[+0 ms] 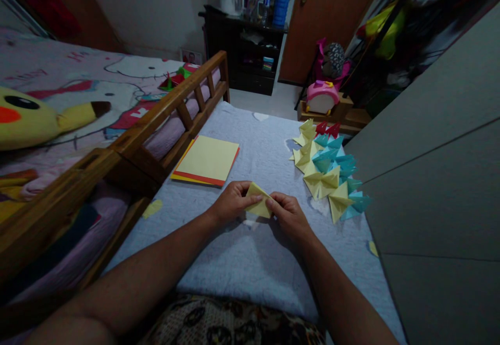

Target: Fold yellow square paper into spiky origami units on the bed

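Between my two hands is a small folded piece of pale yellow paper, held just above the cloth-covered surface. My left hand grips its left side, thumb lying across the front. On the opposite edge, my right hand pinches the paper between thumb and fingers. Beyond my left hand lies a stack of square paper sheets, pale yellow on top with orange and red edges showing below. Off to the right stand several folded paper pieces in yellow, light blue and red, set in rows.
A wooden rail runs along the left, with a bed and a yellow plush toy beyond it. A pale cabinet panel borders the right side. Farther back are a dark shelf unit and a pink toy case.
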### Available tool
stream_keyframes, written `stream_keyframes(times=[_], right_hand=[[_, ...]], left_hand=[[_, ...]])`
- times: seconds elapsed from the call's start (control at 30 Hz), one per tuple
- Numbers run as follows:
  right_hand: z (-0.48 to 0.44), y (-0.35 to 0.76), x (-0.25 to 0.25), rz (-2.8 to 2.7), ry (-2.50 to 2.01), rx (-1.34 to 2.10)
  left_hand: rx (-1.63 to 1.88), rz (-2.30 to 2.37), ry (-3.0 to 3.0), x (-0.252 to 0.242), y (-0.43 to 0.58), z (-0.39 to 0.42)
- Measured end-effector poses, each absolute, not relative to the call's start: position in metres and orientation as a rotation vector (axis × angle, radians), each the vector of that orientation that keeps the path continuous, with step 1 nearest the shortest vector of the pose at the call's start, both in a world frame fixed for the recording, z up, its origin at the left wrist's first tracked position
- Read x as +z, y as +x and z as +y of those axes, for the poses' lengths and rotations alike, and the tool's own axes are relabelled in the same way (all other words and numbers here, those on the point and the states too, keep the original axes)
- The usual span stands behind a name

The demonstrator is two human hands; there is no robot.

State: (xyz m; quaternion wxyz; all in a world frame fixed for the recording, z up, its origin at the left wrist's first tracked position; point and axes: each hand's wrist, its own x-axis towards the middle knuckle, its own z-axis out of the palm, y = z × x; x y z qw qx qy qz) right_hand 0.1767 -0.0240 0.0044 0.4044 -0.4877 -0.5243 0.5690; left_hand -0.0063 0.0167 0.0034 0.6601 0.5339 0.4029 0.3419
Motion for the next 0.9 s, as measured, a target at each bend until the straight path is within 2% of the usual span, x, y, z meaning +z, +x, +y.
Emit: stream_keyframes(times=[0.13, 0.4, 0.57, 0.77, 0.9], right_hand=[[-0.024, 0.18, 0.003, -1.32, -1.212, 1.494], [-0.022, 0.181, 0.008, -1.226, -1.261, 1.391], [-0.024, 0.176, 0.006, -0.944, -1.141, 1.594], [-0.025, 0.17, 0.007, -0.795, -1.04, 1.848], [-0.026, 0.169, 0.007, -0.765, -1.034, 1.924]], left_hand=[[0.79, 0.906, 1.218, 0.005, -0.008, 0.017], [0.815, 0.896, 1.148, 0.01, -0.008, 0.016], [0.9, 0.757, 0.884, 0.016, -0.005, 0.015], [0.689, 0.62, 0.896, 0.017, -0.005, 0.012], [0.678, 0.529, 0.966, 0.012, -0.006, 0.01]])
